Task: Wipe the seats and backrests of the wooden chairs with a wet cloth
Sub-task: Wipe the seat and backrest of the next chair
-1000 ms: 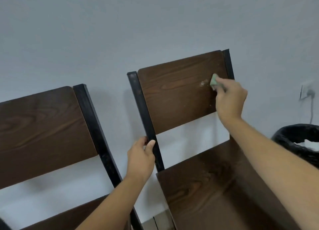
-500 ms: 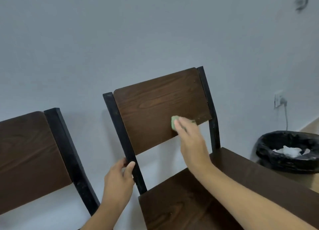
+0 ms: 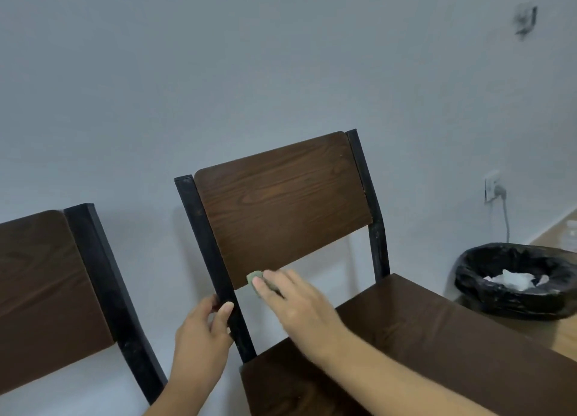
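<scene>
At backrest (image 3: 281,209) btm edge: cloth (image 3: 254,277)

Green cloth (image 3: 256,279), dark-brown wood-grain backrest (image 3: 281,203)

The middle chair (image 3: 312,259) stands upright against the wall. Its backrest (image 3: 281,209) is a dark brown wood-grain panel with rounded top corners, set between a black left post (image 3: 203,237) and a black right post (image 3: 376,237). Its seat (image 3: 421,353) is the same dark wood and lies flat below. The cloth (image 3: 255,279) is a small, pale green wad. It sits at the backrest's lower edge, close to the left post, and the right hand (image 3: 299,306) holds it there with fingers (image 3: 265,286) laid over it. The left hand (image 3: 199,334) grips the left post just below the backrest. The left chair (image 3: 40,284) stands beside it, with a matching brown backrest and black post.
</scene>
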Tool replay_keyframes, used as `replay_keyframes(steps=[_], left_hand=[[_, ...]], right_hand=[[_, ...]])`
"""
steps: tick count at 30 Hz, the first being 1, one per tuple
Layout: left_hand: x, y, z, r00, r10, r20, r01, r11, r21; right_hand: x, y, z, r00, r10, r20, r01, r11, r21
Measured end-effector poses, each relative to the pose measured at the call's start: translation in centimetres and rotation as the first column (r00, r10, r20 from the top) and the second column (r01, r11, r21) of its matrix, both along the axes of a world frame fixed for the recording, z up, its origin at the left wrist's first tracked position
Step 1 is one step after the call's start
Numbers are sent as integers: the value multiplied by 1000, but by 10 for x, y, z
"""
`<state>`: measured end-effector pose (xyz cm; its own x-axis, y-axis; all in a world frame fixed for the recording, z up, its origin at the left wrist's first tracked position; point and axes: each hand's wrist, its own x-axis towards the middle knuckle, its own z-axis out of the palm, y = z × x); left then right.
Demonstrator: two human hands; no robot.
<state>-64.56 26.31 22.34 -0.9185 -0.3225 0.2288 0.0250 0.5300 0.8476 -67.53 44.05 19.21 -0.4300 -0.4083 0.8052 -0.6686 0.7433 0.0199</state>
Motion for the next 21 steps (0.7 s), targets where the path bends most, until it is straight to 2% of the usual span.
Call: replay_keyframes(steps=[2, 4, 9, 10, 13, 15, 18, 20, 21], left_hand=[[-2, 1, -2, 1000, 9, 5, -9, 1000, -17], [-3, 0, -4, 999, 33, 18, -33, 999, -8], [-7, 2, -4, 1000, 21, 14, -21, 1000, -3], [-7, 2, -3, 1000, 19, 11, -19, 1000, -2], [-7, 1, -3, 1000, 18, 4, -18, 999, -32], [-6, 2, -3, 1000, 22, -1, -22, 999, -44], [-5, -1, -1, 1000, 6, -11, -6, 1000, -28], [-6, -3, -1, 1000, -18, -9, 18, 1000, -8], [-6, -3, -2, 1000, -23, -7, 23, 1000, -9]], right_hand=[[-13, 25, 6, 998, -58, -15, 56, 991, -118], [-23, 54, 6, 983, -180, 30, 183, 958, -220], [-38, 91, 12, 959, -262, 108, 280, 933, -225], [-39, 95, 15, 955, -254, 151, 288, 916, -281], [-44, 111, 25, 910, -333, 248, 415, 755, -508], [-54, 122, 47, 862, -410, 298, 506, 657, -559], [-78, 131, 116, 841, -432, 327, 532, 541, -652], [-92, 118, 170, 851, -424, 310, 507, 510, -694], [-95, 104, 192, 871, -414, 265, 466, 524, -713]])
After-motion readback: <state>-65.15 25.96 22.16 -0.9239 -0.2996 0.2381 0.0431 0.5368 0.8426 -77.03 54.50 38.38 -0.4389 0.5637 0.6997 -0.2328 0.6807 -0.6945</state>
